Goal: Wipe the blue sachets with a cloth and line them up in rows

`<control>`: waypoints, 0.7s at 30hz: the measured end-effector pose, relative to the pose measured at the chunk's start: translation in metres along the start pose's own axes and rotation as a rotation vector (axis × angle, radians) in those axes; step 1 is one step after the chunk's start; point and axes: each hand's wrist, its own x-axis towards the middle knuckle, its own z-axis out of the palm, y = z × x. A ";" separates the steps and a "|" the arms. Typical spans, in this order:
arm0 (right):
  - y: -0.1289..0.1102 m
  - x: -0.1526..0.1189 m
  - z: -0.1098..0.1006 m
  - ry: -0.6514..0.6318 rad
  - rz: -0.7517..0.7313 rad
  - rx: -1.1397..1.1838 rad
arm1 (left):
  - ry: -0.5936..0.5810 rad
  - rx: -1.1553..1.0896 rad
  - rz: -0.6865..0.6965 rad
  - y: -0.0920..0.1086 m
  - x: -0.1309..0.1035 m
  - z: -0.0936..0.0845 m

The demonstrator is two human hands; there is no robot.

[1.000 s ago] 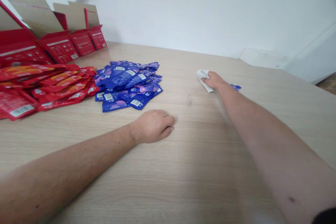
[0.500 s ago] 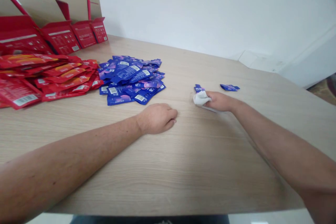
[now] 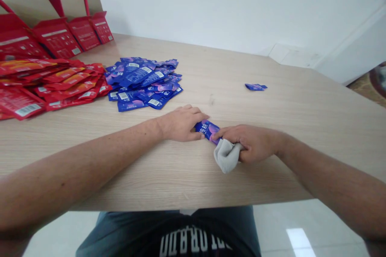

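Observation:
A small blue sachet (image 3: 208, 129) with pink artwork lies between my two hands near the front of the table. My left hand (image 3: 183, 124) grips its left end between thumb and fingers. At its right end, fingers of my right hand (image 3: 255, 140) press on it. That same hand holds a folded white cloth (image 3: 226, 156), which hangs below its fingers. One more blue sachet (image 3: 256, 87) lies alone farther back on the right. To the left of my hands is a loose pile of blue sachets (image 3: 144, 82).
Red pouches (image 3: 60, 84) are heaped at the left. Behind them stands a row of open red cardboard boxes (image 3: 57, 38) with raised flaps. A white wall (image 3: 211, 12) borders the far side of the wooden table (image 3: 144, 172), whose front edge is close to my body.
My right hand has brought the cloth and a blue sachet nearer to me and leftward. My left hand has opened from its curled pose and taken the sachet's left end. The view tilted down.

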 end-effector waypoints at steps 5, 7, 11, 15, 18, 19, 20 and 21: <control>0.003 0.000 -0.001 0.034 -0.012 -0.089 | -0.062 -0.050 -0.196 0.006 0.017 0.002; 0.004 0.000 0.000 0.049 -0.004 -0.126 | -0.106 -0.131 -0.304 0.004 0.020 0.004; 0.007 -0.001 0.001 0.059 0.014 -0.171 | -0.149 -0.247 -0.376 -0.005 0.018 0.001; 0.007 -0.001 -0.002 0.059 0.071 -0.172 | -0.127 -0.215 -0.385 -0.007 0.011 -0.003; 0.005 0.000 -0.013 0.101 0.192 -0.258 | -0.105 -0.174 -0.418 -0.006 0.007 -0.004; 0.004 0.001 -0.018 0.134 0.230 -0.328 | -0.101 -0.168 -0.421 -0.005 0.007 -0.003; 0.003 0.002 -0.023 0.175 0.258 -0.409 | -0.100 -0.170 -0.421 -0.005 0.006 -0.003; 0.002 0.003 -0.028 0.217 0.273 -0.485 | -0.103 -0.175 -0.420 -0.005 0.006 -0.003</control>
